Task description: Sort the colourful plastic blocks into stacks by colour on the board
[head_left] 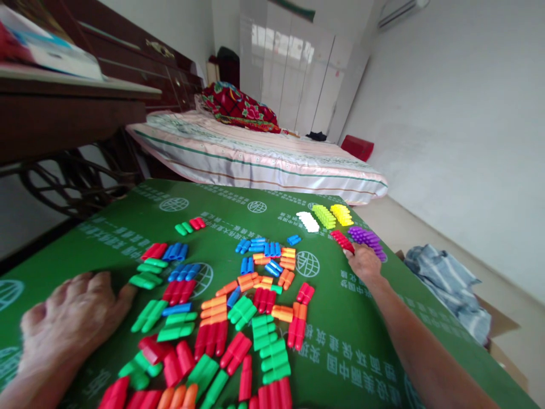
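My left hand (pixel 72 324) lies palm down on the green board (pixel 170 190) at the left, fingers spread, holding nothing. At the right, my right hand (pixel 365 262) has its thumb and fingertips closed at the near end of a row of red bullet-shaped plastic pieces (pixel 342 241). The fingers partly hide that end. Beside it lie purple pieces (pixel 367 241); just beyond are rows of white (pixel 307 222), lime-green (pixel 324 217) and yellow pieces (pixel 342 215). Loose groups of green (pixel 275 358), blue (pixel 272 249), orange (pixel 213 309) and red pieces (pixel 179 291) cover the middle and front.
A bed (pixel 255 159) with a red floral blanket (pixel 242 108) stands behind the board. A wooden table (pixel 63 108) is at the left. Striped cloth (pixel 447 284) lies on cardboard (pixel 496 315) beyond the board's right edge.
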Demonstrator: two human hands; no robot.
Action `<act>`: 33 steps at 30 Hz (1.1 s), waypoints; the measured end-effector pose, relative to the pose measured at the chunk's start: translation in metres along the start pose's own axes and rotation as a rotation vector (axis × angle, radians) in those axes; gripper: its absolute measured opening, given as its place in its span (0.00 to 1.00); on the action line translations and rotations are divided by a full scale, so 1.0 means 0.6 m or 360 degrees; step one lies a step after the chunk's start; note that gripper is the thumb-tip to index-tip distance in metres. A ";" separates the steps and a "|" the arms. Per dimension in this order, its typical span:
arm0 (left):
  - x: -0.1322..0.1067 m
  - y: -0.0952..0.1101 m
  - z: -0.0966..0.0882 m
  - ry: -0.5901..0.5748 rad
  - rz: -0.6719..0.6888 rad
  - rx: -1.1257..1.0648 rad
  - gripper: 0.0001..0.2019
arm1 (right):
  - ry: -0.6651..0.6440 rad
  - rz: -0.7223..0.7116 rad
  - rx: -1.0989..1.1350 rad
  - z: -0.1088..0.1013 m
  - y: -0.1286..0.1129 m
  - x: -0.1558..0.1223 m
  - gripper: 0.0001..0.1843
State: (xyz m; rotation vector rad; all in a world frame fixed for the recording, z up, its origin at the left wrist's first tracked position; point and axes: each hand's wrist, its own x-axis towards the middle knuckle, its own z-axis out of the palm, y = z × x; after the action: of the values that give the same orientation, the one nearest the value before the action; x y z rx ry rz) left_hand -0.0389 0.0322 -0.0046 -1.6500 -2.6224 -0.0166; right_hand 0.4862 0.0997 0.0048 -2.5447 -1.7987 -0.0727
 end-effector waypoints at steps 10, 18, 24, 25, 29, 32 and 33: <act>-0.025 0.026 -0.024 0.0081 -0.0051 0.0074 0.42 | 0.0018 -0.0024 -0.0012 0.003 0.000 -0.001 0.21; -0.035 0.035 -0.039 0.0044 -0.0044 0.0023 0.35 | 0.0060 0.0012 0.0073 0.002 0.005 -0.017 0.21; -0.045 0.033 -0.040 0.0076 0.0002 -0.0039 0.31 | 0.0142 -0.0242 0.0153 -0.014 -0.026 -0.078 0.20; -0.047 0.034 -0.041 0.0080 0.0010 -0.0056 0.31 | 0.0149 -0.0345 0.0199 -0.018 -0.037 -0.092 0.20; -0.056 0.039 -0.047 0.0103 0.0023 -0.0120 0.30 | 0.0092 -0.0786 0.0399 -0.037 -0.093 -0.145 0.17; -0.058 0.041 -0.047 0.0129 0.0034 -0.0155 0.29 | 0.0049 -0.1009 0.0486 -0.052 -0.137 -0.165 0.15; -0.058 0.041 -0.046 0.0138 0.0032 -0.0164 0.28 | 0.0039 -0.1066 0.0493 -0.056 -0.151 -0.168 0.15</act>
State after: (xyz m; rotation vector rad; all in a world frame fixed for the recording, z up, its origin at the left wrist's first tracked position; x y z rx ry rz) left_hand -0.0010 0.0104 0.0209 -1.6654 -2.5811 -0.2213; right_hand 0.3664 0.0335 0.0326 -1.6530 -2.3442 0.1500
